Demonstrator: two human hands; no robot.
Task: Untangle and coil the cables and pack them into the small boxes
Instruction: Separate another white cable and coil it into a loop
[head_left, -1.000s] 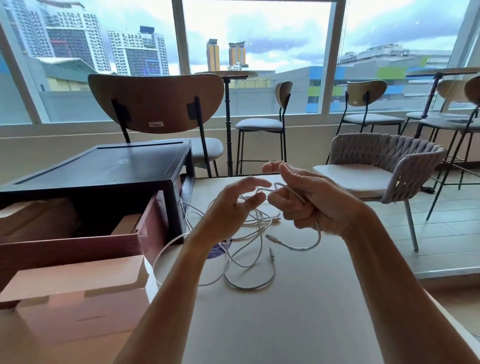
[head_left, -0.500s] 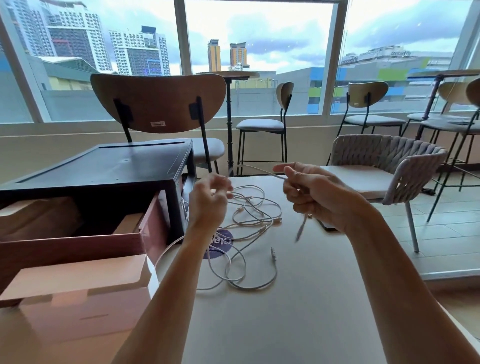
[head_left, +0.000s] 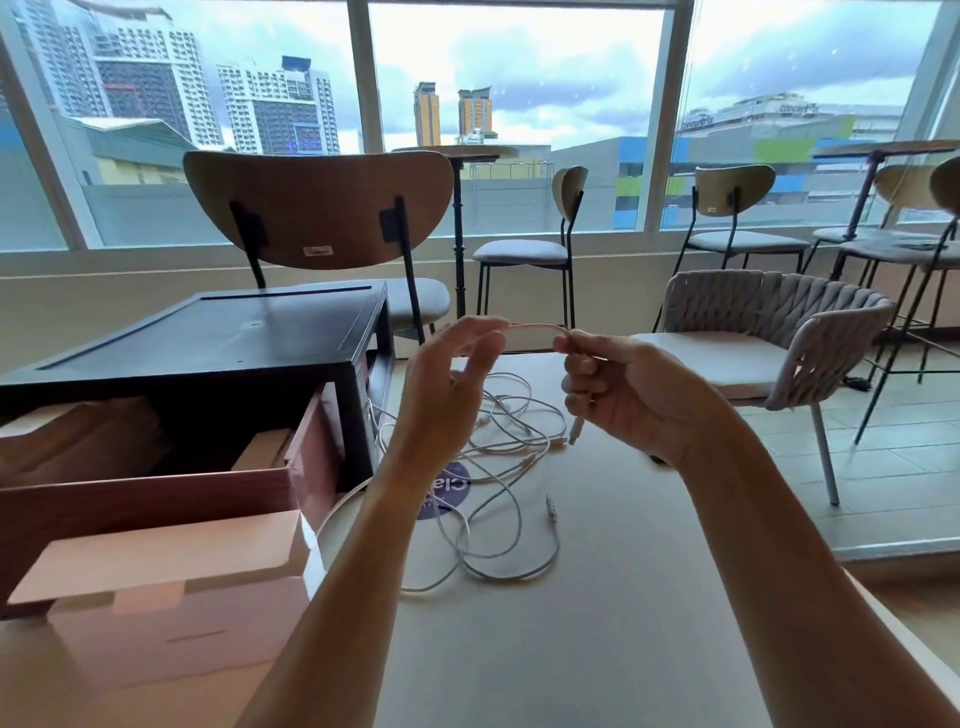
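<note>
Head view: the left hand (head_left: 452, 387), pinching, and the right hand (head_left: 623, 389), gripping, have drawn a white cable (head_left: 535, 326) apart above the tangle (head_left: 511, 447) on the worktop (head_left: 571, 649), probably freeing one strand.

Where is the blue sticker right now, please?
Head view, centre: the blue sticker lies on the table under the loose white cables, beside the left forearm.

white cables (head_left: 501, 449): loose tangle on table (head_left: 597, 649) | one strand (head_left: 535, 326): lifted, slightly arched | cardboard box (head_left: 171, 597): closed, near-left
</note>
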